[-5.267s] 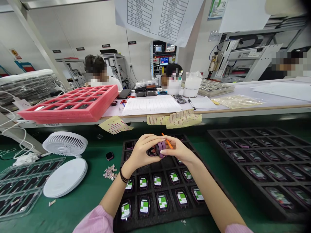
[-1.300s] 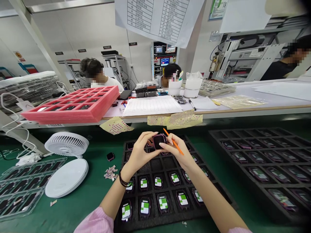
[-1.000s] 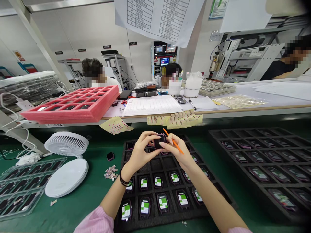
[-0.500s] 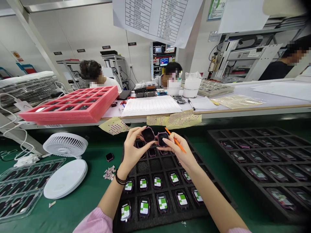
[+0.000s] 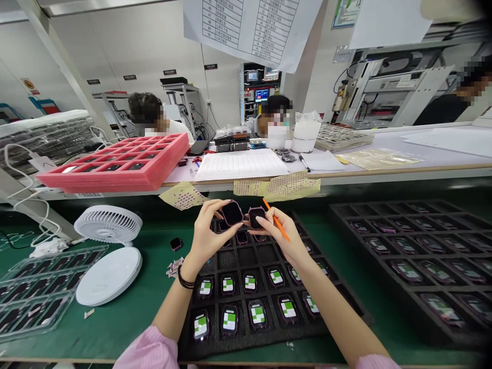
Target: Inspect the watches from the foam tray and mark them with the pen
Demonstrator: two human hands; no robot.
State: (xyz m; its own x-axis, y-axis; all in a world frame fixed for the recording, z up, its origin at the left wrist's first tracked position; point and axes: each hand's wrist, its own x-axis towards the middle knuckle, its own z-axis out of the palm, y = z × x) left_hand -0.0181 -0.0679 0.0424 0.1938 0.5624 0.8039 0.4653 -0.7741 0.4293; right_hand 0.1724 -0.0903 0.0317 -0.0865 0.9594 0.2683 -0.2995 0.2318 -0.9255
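My left hand (image 5: 209, 230) grips a dark square watch (image 5: 232, 212) by its edges, its screen facing me. Beside it, my right hand (image 5: 282, 233) holds a second dark-screened watch (image 5: 257, 218), with the thumb on its face, and also an orange stick (image 5: 275, 220) between the fingers. The two watches are close together above the far part of a black foam tray (image 5: 246, 256). In that tray's nearer rows lie several watches with green and white screens, such as one watch (image 5: 257, 312). Some compartments behind them hold dark watches, partly hidden by my hands.
A second black tray of watches (image 5: 407, 297) lies at the right. To the left are a white fan (image 5: 108, 277), a clear tray (image 5: 57, 307) and a lone watch (image 5: 176, 244). A raised shelf carries a pink foam tray (image 5: 154, 179) and papers; people sit beyond.
The view has shifted slightly, so the bench items appear a little to the right and higher. Both hands still hold the same watches, with little change in grip.
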